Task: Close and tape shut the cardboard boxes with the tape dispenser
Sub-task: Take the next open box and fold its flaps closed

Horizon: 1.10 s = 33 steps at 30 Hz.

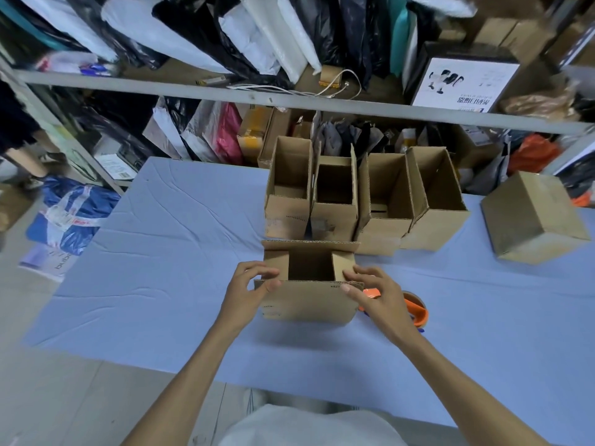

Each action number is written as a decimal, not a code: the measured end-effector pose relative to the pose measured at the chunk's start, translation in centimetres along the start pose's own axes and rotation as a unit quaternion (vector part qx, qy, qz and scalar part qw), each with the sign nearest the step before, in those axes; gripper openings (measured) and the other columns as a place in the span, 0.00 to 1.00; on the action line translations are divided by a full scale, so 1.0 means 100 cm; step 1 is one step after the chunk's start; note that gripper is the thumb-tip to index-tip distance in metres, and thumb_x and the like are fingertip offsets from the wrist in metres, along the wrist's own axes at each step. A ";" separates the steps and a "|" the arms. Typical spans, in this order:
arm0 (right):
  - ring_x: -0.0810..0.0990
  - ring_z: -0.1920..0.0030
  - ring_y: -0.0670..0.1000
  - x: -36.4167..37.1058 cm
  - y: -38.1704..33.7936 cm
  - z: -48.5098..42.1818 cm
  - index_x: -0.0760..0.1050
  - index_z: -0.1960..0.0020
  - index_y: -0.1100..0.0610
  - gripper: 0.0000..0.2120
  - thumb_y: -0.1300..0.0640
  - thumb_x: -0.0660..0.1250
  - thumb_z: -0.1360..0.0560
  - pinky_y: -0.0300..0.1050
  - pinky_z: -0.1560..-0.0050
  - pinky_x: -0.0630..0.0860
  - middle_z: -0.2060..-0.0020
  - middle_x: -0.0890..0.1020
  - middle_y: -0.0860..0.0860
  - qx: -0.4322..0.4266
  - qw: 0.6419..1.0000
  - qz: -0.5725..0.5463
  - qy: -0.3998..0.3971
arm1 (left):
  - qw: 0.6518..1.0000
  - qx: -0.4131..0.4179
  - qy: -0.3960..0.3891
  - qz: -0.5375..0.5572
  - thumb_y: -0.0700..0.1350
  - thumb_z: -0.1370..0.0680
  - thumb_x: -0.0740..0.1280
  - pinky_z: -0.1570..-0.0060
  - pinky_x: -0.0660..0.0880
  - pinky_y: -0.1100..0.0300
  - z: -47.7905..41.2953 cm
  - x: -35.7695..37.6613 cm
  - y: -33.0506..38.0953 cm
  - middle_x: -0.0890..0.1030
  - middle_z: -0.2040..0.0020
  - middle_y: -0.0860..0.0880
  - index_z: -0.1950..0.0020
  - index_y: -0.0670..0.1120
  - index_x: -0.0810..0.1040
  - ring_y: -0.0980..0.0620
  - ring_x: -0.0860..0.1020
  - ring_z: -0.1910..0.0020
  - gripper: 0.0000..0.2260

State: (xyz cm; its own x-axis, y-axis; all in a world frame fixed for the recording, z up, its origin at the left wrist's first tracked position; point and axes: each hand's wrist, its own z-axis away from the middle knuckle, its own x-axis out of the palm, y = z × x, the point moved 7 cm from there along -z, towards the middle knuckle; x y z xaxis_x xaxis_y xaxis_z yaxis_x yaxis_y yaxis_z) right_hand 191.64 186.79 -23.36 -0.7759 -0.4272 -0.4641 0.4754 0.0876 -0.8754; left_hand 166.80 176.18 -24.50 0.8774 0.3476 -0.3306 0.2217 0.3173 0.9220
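Here's the open box (309,300) on the pale blue cloth (180,252), creased and rumpled, mouth gaping; the left hand (248,291) pinches its near flap at the left corner, fingers curled over the edge, thumb on the outer face; the right hand (376,294) grips the same flap at the right corner, fingers bent over the top; just right of that box, half hidden behind the right hand, lies the orange tape dispenser (417,309); directly behind the box, a row of boxes (363,201), four of them, all open, packed side by side; well to its right, a closed carton (531,217); beyond the row, grey shelving (193,88) crammed with black and white bags; left of the box, down on the floor (48,397), a blue sack (70,214).
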 end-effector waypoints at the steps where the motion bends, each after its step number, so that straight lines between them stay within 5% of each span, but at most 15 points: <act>1: 0.74 0.42 0.38 -0.001 0.001 -0.001 0.82 0.43 0.46 0.16 0.44 0.72 0.29 0.41 0.46 0.73 0.42 0.77 0.40 0.000 1.000 0.004 -0.002 | 1.000 0.002 0.000 -0.004 0.51 0.26 0.71 0.52 0.66 0.80 -0.001 0.001 0.001 0.72 0.43 0.59 0.52 0.58 0.82 0.75 0.70 0.45 0.05; 8: 0.76 0.48 0.43 0.000 0.000 -0.003 0.84 0.47 0.48 0.22 0.36 0.70 0.34 0.42 0.54 0.77 0.43 0.74 0.39 -0.028 0.996 0.075 -0.031 | 0.999 0.022 -0.023 -0.029 0.49 0.24 0.69 0.52 0.66 0.79 -0.005 0.002 0.001 0.72 0.44 0.58 0.53 0.58 0.83 0.73 0.70 0.46 0.04; 11: 0.76 0.50 0.46 0.004 0.007 -0.001 0.81 0.58 0.55 0.19 0.40 0.76 0.37 0.47 0.57 0.78 0.43 0.73 0.42 -0.036 0.988 0.133 -0.067 | 0.999 0.017 -0.014 -0.038 0.48 0.24 0.70 0.51 0.66 0.74 -0.005 0.004 -0.002 0.72 0.45 0.58 0.54 0.57 0.83 0.74 0.70 0.46 0.04; 17: 0.78 0.50 0.46 0.008 0.013 0.001 0.81 0.56 0.44 0.06 0.46 0.75 0.32 0.33 0.60 0.74 0.47 0.74 0.44 0.017 0.999 -0.030 -0.008 | 0.999 0.033 -0.003 -0.027 0.42 0.25 0.72 0.52 0.72 0.75 -0.004 0.000 -0.001 0.74 0.45 0.57 0.48 0.57 0.79 0.67 0.73 0.43 0.11; 21: 0.79 0.57 0.43 0.007 0.012 0.000 0.67 0.39 0.46 0.30 0.46 0.78 0.35 0.33 0.65 0.73 0.45 0.76 0.44 0.034 0.997 0.007 0.075 | 0.998 0.004 0.064 -0.011 0.39 0.28 0.75 0.52 0.74 0.68 -0.003 0.000 -0.005 0.70 0.42 0.55 0.31 0.56 0.66 0.58 0.74 0.43 0.30; 24: 0.77 0.55 0.47 0.010 0.000 -0.008 0.50 0.25 0.37 0.46 0.48 0.77 0.32 0.43 0.59 0.78 0.42 0.69 0.46 -0.021 0.995 0.092 0.037 | 0.997 0.023 0.058 -0.053 0.40 0.27 0.74 0.54 0.72 0.70 -0.008 0.005 0.000 0.68 0.43 0.58 0.25 0.62 0.57 0.60 0.73 0.45 0.39; 29: 0.79 0.56 0.47 0.009 0.001 -0.010 0.73 0.39 0.46 0.21 0.41 0.71 0.29 0.40 0.58 0.76 0.44 0.72 0.49 -0.030 0.990 0.135 0.016 | 0.994 0.034 0.066 -0.076 0.42 0.25 0.72 0.46 0.73 0.62 -0.009 0.004 0.000 0.69 0.42 0.55 0.37 0.53 0.75 0.56 0.74 0.41 0.18; 33: 0.78 0.54 0.46 0.009 0.009 -0.006 0.79 0.45 0.52 0.17 0.43 0.72 0.29 0.43 0.55 0.76 0.45 0.74 0.47 -0.015 0.991 0.134 0.018 | 0.994 0.039 0.086 -0.061 0.47 0.23 0.70 0.45 0.73 0.63 -0.002 0.003 -0.006 0.75 0.45 0.56 0.45 0.50 0.80 0.60 0.76 0.45 0.08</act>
State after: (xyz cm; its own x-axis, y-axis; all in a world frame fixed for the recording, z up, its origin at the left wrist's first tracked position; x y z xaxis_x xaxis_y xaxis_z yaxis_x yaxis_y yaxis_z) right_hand 191.12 187.01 -24.62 -0.6379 -0.3522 -0.6849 0.6544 0.2210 -0.7231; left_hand 166.83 176.32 -25.16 0.7576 0.4586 -0.4645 0.3601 0.2999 0.8834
